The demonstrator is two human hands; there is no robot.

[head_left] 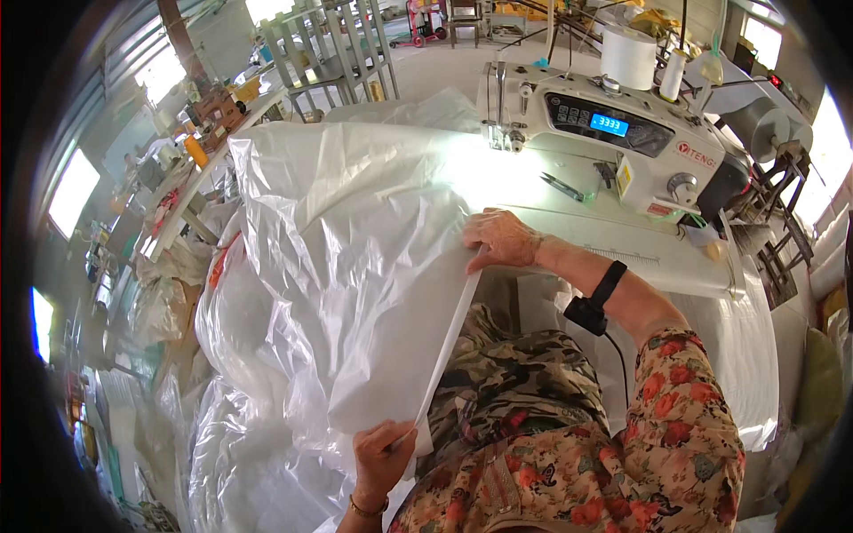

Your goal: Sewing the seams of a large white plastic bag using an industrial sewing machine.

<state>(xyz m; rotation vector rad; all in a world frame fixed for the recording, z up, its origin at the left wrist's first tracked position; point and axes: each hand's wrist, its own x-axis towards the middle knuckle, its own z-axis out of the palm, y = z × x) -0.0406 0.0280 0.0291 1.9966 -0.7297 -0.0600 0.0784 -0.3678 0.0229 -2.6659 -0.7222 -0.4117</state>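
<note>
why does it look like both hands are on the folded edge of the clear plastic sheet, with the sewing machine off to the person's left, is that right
Not quite: the sewing machine stands ahead and to the person's right, not the left, as the head view shows. The rest holds: the right hand presses the folded edge of the plastic sheet near the machine, and the left hand pinches its near end.

Hands stretching a plastic sheet [346,266] beside a sewing machine [613,133]

The right hand [499,240] is pressing the sheet's folded edge just before the machine; the left hand [382,457] is pinching that edge farther back, near the lap.
</note>
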